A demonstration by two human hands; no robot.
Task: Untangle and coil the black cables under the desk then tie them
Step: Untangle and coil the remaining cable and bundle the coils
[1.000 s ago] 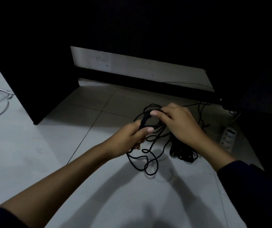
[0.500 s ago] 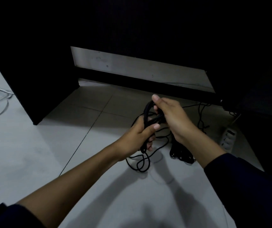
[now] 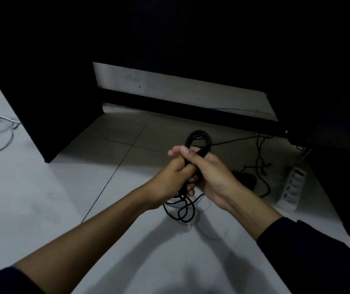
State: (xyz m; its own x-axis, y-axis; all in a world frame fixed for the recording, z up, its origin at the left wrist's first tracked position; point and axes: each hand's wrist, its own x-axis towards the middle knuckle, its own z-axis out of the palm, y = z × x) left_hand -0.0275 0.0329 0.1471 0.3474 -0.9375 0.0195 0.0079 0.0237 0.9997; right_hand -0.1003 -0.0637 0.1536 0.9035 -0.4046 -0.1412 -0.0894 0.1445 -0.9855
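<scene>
Both the left hand (image 3: 173, 177) and right hand (image 3: 210, 177) have their grip curled around a partly wound black coil (image 3: 198, 141), its slack (image 3: 182, 211) trailing at 6 o'clock on the floor (image 3: 42, 198), so coiling looks unfinished and tying remains.

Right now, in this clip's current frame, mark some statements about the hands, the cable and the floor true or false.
1. Both hands grip the black cable coil. True: the left hand and right hand hold it together.
2. The whole cable is coiled up. False: loose loops hang below the hands.
3. A white power strip lies on the floor at the right. True.
4. The coil rests on the floor. False: it is held up above the tiles.
</scene>
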